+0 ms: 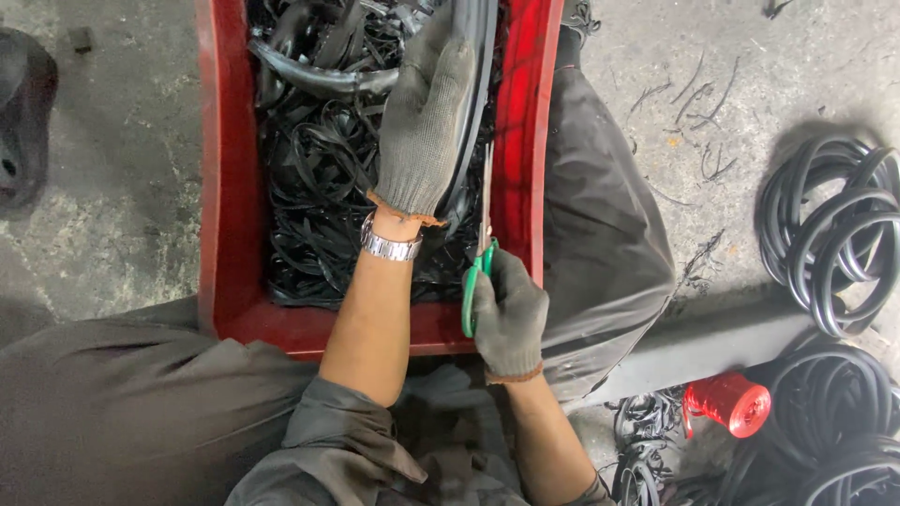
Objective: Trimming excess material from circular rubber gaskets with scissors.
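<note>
Gloved right hand closed around the green handles of scissors, blades pointing away along a black rubber ring. Gloved left hand, wristwatch at the wrist, lies curled over that ring inside the red crate of black rubber offcuts. Coiled black tubing and a red twine spool lie on the concrete floor, to the right.

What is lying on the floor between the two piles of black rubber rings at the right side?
In the head view, a red spool of twine lies between the upper rings and the lower rings.
</note>
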